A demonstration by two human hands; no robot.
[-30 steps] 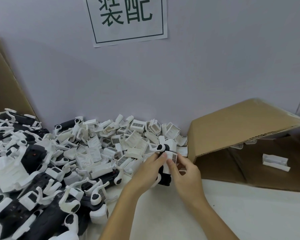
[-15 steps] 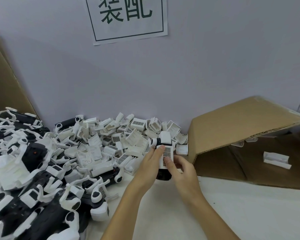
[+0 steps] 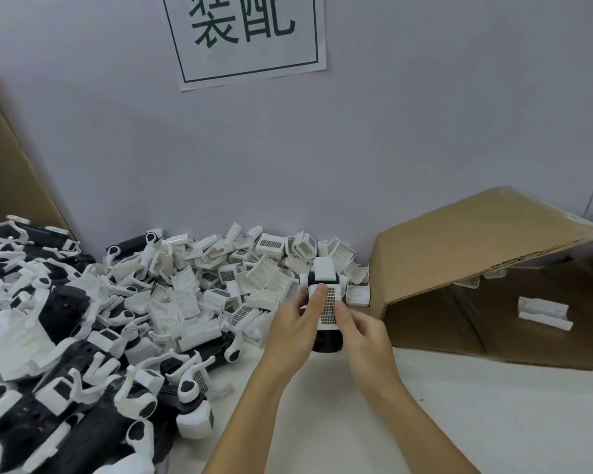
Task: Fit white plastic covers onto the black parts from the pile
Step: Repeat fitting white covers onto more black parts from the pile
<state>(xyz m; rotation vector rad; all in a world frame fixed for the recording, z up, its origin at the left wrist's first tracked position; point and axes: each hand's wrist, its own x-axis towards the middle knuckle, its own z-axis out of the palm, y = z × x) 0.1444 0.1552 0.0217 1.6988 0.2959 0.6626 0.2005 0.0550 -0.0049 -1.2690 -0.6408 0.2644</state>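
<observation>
Head view: both hands meet at the middle of the pale, matte table, just in front of the heap. The left hand curls around the left flank of a black part, thumb laid on top, and the right hand grips its right side with the thumb pressed on the white cover. That cover is a smooth moulded plastic plate with a rectangular grid of fine perforations on its face; it sits on top of the black part, whose rounded glossy end shows below the fingers. A second blocky white piece caps the far end of the same part.

The pile of loose white covers lies against the back edge of the table by the wall: small boxy shells, some showing the same meshed grille patches, others turned open side up. Toward the left edge spreads a heap of black parts (many already carry curved white clips and rings), glossy and elongated, overlapping one another.

At the right edge a brown corrugated cardboard box lies on its side with a flap raised; inside it rests one white channel-shaped piece. Another cardboard sheet leans at the far left. On the grey wall hangs a paper sign with a thin dark border and two large dark-green characters, 装配, the tops cut off by the frame.
</observation>
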